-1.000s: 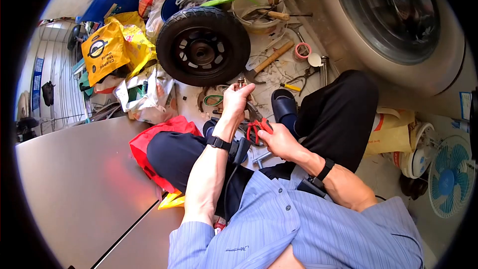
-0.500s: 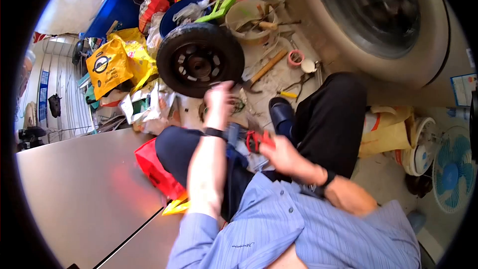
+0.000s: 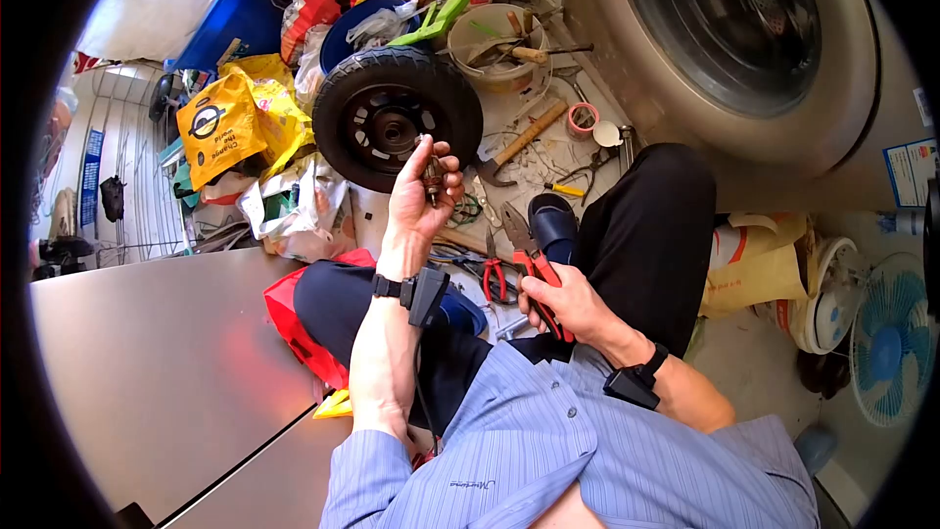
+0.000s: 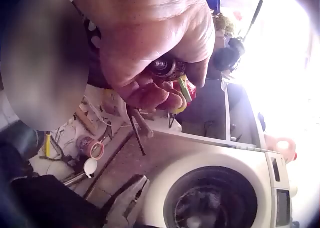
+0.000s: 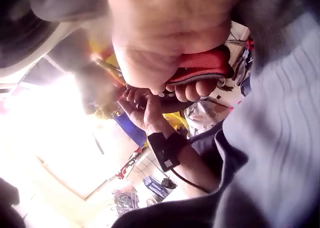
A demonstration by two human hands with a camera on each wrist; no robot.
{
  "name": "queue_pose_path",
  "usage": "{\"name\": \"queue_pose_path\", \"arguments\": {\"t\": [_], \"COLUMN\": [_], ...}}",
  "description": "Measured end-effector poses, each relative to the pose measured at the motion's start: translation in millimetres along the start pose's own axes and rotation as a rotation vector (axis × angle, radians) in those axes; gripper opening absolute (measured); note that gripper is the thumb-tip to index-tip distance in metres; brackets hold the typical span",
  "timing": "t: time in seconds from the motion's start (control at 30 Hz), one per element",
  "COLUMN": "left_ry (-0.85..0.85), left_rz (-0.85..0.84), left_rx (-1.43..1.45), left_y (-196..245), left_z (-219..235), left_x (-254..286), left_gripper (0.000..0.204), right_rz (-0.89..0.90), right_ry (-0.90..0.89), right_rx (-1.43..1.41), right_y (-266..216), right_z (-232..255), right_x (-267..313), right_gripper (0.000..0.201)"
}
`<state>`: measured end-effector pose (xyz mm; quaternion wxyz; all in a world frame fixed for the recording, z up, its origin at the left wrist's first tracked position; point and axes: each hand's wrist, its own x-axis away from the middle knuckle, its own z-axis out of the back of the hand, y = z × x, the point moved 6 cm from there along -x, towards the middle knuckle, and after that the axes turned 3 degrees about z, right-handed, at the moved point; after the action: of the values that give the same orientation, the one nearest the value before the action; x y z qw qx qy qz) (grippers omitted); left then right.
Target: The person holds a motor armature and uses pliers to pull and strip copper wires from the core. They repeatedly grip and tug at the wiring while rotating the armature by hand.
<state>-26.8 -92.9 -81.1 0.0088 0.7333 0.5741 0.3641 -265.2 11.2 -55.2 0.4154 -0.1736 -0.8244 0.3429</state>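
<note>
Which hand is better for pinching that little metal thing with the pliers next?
Probably the right hand: it grips the red-handled pliers, their nose pointing forward. The left hand is busy holding the small metal part in its fingers.

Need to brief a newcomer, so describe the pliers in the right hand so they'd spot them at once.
Start at the washing machine, then find the person's bent right leg beside it. Left of that leg in the head view, the right hand grips the pliers. Another red-handled tool lies nearby, but only these are held.
</note>
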Motion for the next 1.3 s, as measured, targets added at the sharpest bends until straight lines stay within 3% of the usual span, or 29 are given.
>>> {"name": "queue_pose_path", "arguments": {"t": [0.2, 0.23, 0.33, 0.37, 0.47, 0.6, 0.73, 0.8, 0.9, 1.03, 1.1, 1.17, 1.23, 1.3], "left_ry": [-0.116, -0.065, -0.230, -0.168, -0.235, -0.282, -0.296, -0.299, -0.373, -0.357, -0.294, -0.299, -0.256, -0.281], "left_rz": [0.079, 0.049, 0.098, 0.094, 0.132, 0.134, 0.114, 0.098, 0.085, 0.020, -0.032, -0.017, -0.040, 0.007], "left_rx": [0.118, 0.061, 0.118, 0.093, 0.105, 0.074, 0.068, 0.072, 0.103, 0.055, -0.139, -0.085, -0.205, -0.142], "left_y": [-9, -9, -15, -17, -18, -14, -7, -5, -1, 6, 6, 6, 7, 7], "left_z": [-11, -11, -23, -22, -21, -16, -10, -8, -5, -9, -5, -6, -5, -1], "left_x": [15, 19, 26, 28, 36, 48, 61, 67, 76, 89, 93, 98, 101, 102], "left_gripper": [0.038, 0.038, 0.044, 0.045, 0.052, 0.052, 0.063, 0.063, 0.060, 0.056, 0.056, 0.059, 0.058, 0.057], "right_rz": [0.057, 0.096, 0.166, 0.202, 0.141, 0.061, 0.111, 0.267, 0.295, 0.776, 0.787, 0.943, 0.999, 1.116], "right_ry": [-0.067, -0.066, -0.060, -0.052, -0.027, -0.011, 0.007, 0.007, 0.043, 0.208, 0.226, 0.308, 0.316, 0.332], "right_rx": [0.071, 0.116, 0.225, 0.280, 0.466, 0.363, 0.432, 0.663, 0.768, 1.217, 1.314, 1.545, 1.603, 1.647], "right_y": [-2, -2, -5, -7, -6, 0, -20, -30, -51, -88, -93, -104, -107, -113], "right_z": [-12, -13, -18, -20, -19, -25, -36, -34, -35, -40, -40, -50, -51, -55], "right_x": [1, -1, -3, -4, -6, -8, -3, -3, -4, -3, -7, -4, -6, -5], "right_gripper": [0.025, 0.026, 0.028, 0.029, 0.031, 0.028, 0.028, 0.028, 0.031, 0.043, 0.048, 0.052, 0.054, 0.055]}}
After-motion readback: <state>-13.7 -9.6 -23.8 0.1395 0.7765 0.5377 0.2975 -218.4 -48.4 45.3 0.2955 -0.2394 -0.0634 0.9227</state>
